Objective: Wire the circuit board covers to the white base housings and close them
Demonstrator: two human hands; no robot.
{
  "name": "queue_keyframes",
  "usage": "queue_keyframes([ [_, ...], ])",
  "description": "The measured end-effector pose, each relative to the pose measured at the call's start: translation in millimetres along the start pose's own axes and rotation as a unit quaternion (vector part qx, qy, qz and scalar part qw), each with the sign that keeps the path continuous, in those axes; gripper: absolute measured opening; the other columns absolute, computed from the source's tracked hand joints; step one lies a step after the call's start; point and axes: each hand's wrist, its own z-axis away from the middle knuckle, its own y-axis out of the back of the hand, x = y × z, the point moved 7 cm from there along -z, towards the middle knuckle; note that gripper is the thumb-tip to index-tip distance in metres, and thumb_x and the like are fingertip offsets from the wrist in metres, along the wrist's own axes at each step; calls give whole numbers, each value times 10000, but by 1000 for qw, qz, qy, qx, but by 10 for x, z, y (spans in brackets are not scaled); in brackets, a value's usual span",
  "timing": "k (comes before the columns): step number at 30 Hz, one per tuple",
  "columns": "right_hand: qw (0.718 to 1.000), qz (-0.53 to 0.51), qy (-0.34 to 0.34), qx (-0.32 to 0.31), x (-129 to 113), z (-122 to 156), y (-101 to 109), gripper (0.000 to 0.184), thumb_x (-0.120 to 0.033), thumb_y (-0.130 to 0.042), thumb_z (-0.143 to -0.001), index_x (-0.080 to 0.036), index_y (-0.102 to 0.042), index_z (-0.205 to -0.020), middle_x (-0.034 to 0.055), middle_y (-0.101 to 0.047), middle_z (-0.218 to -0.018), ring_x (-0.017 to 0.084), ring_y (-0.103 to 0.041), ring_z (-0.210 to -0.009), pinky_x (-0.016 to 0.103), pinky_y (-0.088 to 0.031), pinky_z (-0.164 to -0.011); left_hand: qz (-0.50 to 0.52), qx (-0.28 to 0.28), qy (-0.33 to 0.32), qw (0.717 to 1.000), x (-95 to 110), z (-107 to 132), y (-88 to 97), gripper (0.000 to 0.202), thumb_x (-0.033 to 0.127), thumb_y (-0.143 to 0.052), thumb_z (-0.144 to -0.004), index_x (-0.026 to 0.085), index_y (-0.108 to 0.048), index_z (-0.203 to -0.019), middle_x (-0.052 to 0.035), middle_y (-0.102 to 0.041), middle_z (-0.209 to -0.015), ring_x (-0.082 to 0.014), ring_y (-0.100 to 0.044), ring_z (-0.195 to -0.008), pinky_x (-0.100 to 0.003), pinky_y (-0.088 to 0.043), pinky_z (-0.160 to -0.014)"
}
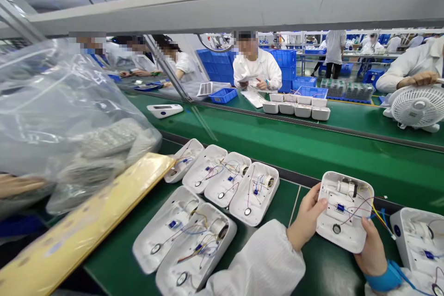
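Between both hands I hold a white plastic housing [328, 226], open side up, tilted toward me. Inside it are a white cylindrical motor-like part, a small blue component, a round disc and thin coloured wires, some hanging over its right edge. My left hand [307, 217] grips its left side, thumb over the rim. My right hand [373, 249], with a blue wrist strap [385, 277], clasps the lower right corner. Several similar housings [255, 194] lie in two rows on the green bench to the left. Another housing [402, 226] sits at the right edge.
A clear plastic bag [69, 101] and a yellow sheet stack [86, 222] take up the left. Behind the bench runs a green belt [243, 127]. Across it are more white housings [303, 111], a seated person [258, 67] and a white fan [418, 106]. A shelf beam [222, 7] crosses overhead.
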Motion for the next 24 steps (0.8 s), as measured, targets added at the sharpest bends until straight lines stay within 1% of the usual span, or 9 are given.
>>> queue_keyframes([
  [3, 1000, 0, -2, 5, 5, 3, -4, 622, -542, -641, -800, -247, -594, -1346, 101, -751, -1111, 369, -693, -1058, 591, -519, -951, -7, 11, 10, 1000, -38, -3, -2, 577, 445, -759, -791, 149, -592, -1258, -125, -661, -1205, -271, -620, -1092, -372, -466, -956],
  [7, 1000, -6, -9, 3, 21, -7, -7, 612, -509, -647, -801, -233, -595, -1346, 103, -754, -1105, 360, -706, -1030, 575, -517, -963, -34, 33, 18, 999, -92, -8, 40, 594, 422, -778, -770, 158, -585, -1265, -118, -661, -1203, -274, -619, -1090, -384, -475, -947],
  [11, 1000, 6, 4, -1, 10, 0, -18, 589, -499, -633, -823, -248, -592, -1354, 89, -740, -1153, 349, -701, -1052, 567, -508, -981, -36, 31, 6, 999, -44, -2, 31, 568, 454, -747, -794, 136, -601, -1241, -125, -674, -1176, -276, -627, -1070, -378, -477, -937],
  [13, 1000, 1, 5, 0, 10, 12, -21, 586, -493, -648, -812, -249, -603, -1343, 86, -736, -1165, 350, -692, -1072, 567, -500, -991, -33, 27, 1, 999, -7, 5, 16, 556, 471, -712, -822, 126, -605, -1245, -136, -671, -1198, -283, -624, -1088, -376, -472, -947],
  [17, 999, -32, -24, 25, 31, 37, -7, 585, -478, -694, -768, -233, -636, -1297, 95, -745, -1139, 357, -688, -1075, 564, -496, -996, -34, 31, -2, 999, 13, 7, 10, 548, 442, -710, -822, 127, -604, -1258, -142, -650, -1259, -291, -614, -1122, -365, -471, -952],
  [20, 998, -42, -40, 36, 36, 44, -6, 595, -465, -720, -739, -240, -642, -1284, 93, -747, -1134, 363, -690, -1069, 571, -498, -992, -51, 39, -2, 998, -11, -1, 29, 529, 411, -745, -788, 132, -622, -1220, -127, -673, -1205, -279, -630, -1074, -356, -487, -922],
  [24, 999, -18, -19, 27, 36, 45, 10, 620, -470, -718, -741, -235, -627, -1307, 99, -752, -1114, 365, -695, -1057, 569, -492, -1006, -51, 36, -1, 998, -21, 1, 34, 535, 416, -758, -782, 136, -617, -1215, -118, -680, -1171, -264, -637, -1038, -350, -492, -906],
])
